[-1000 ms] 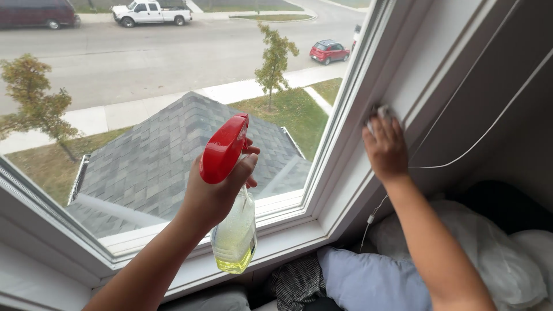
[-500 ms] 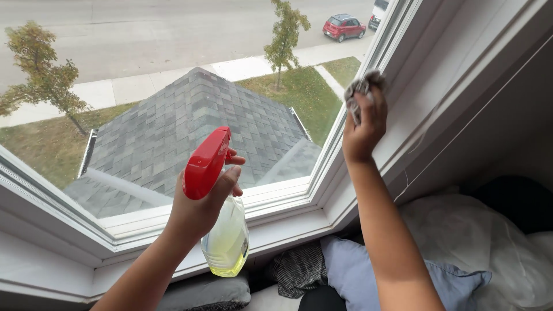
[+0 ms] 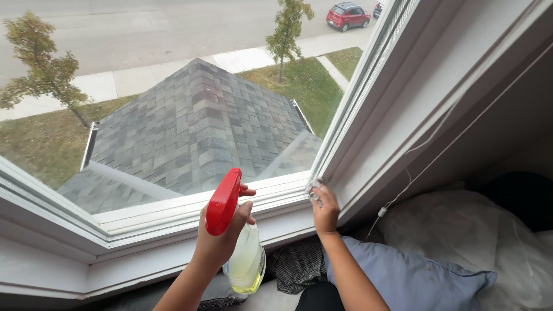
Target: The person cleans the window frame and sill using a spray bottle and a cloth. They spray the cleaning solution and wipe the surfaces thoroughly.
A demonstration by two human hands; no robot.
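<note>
Left hand: the left hand (image 3: 222,239) is gripping one spray bottle (image 3: 239,247) around its neck, fingers wrapped and clenched, one finger curling toward the trigger side, so the nozzle is pointing at the glass.
Spray bottle: it is hanging upright just in front of the sill, with a red trigger head (image 3: 223,201) on top and a clear body showing a little yellowish liquid pooling at the bottom.
Right hand: the right hand (image 3: 326,208) is pinching one small crumpled grey cloth (image 3: 314,189), fingers bunched tight on it, pressing it into the lower corner where the two frames are meeting.
Cloth placement: it is sitting right in the angle of the white window frame (image 3: 276,198), touching it, probably because dirt is gathering in that joint.
Window: two panes are showing, the big one (image 3: 173,103) looking out on a grey shingled roof.
Cord: one thin white blind cord (image 3: 426,167) is dangling along the right-hand wall, apart from both hands.
Bedding: one blue-grey pillow (image 3: 409,279), one white duvet (image 3: 478,236) and one striped dark fabric piece (image 3: 296,265) are lying beneath the sill, under the arms.
</note>
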